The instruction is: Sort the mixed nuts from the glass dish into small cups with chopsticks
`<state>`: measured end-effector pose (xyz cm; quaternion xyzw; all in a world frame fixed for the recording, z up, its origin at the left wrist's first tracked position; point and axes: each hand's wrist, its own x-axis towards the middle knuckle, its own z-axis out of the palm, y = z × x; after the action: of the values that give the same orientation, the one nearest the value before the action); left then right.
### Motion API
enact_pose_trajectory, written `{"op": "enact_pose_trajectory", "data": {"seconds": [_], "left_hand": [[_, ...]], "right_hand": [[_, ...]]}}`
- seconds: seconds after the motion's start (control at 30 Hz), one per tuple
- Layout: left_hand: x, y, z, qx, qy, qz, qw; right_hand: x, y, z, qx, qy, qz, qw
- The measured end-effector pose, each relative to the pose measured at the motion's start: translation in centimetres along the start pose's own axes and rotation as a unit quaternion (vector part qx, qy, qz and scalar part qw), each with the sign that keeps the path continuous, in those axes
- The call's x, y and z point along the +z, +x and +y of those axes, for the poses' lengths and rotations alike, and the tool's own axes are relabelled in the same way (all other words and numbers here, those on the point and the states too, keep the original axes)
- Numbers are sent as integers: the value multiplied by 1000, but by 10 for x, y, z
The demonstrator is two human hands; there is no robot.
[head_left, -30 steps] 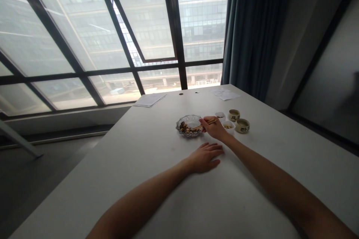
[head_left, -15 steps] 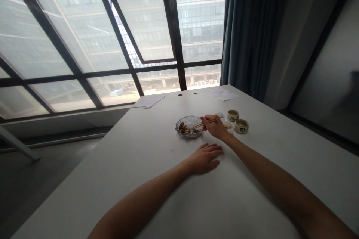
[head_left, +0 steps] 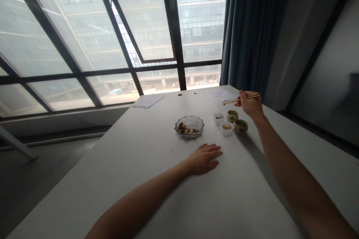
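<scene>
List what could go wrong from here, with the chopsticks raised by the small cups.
1. The right hand holds the wooden chopsticks high. Anything pinched at the tips, too small to see, could fall onto the white table.
2. That hand hangs near the two round beige ceramic cups; lowering it carelessly might knock one.
3. The two white square cups stand close beside them, so a dropped piece may land in the wrong one.
</scene>
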<state>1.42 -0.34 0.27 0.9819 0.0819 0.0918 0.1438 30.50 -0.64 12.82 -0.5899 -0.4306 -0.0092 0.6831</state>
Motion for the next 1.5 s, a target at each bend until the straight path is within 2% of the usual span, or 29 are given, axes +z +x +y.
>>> {"op": "enact_pose_trajectory", "data": {"seconds": [0.1,0.27,0.4,0.57,0.67,0.77,0.9,1.0,1.17,1.33,1.5], "left_hand": [[0,0,0,-1,-4,1,1000],[-2,-1,0,-4,-7,-2,1000],[-2,-1,0,-5,-8,-3,1000],[-2,-1,1,-4,-6,-2,1000],[-2,-1,0,-3,-5,-1,1000],[-1,-1,0,-2,-6,0,1000],[-1,0,1,-3,-2,5,1000],[-2,0,2,-1,-1,5,1000],[-1,1,2,0,-1,2,1000],[-1,1,2,0,1,4,1000],[-2,1,2,1,-1,7,1000]], "right_hand": [[-16,15,20,50,-19,42,998],[-20,19,39,101,2,23,995],[-18,17,32,102,6,18,995],[-12,8,4,86,68,-6,994],[4,-8,-14,82,112,-76,987],[30,-33,-25,80,144,-191,968],[64,-70,-25,53,142,-337,929],[77,-91,-21,19,101,-393,914],[85,-108,-13,-23,78,-405,911],[91,-114,-7,12,122,-398,909],[95,-115,-4,24,112,-361,925]]}}
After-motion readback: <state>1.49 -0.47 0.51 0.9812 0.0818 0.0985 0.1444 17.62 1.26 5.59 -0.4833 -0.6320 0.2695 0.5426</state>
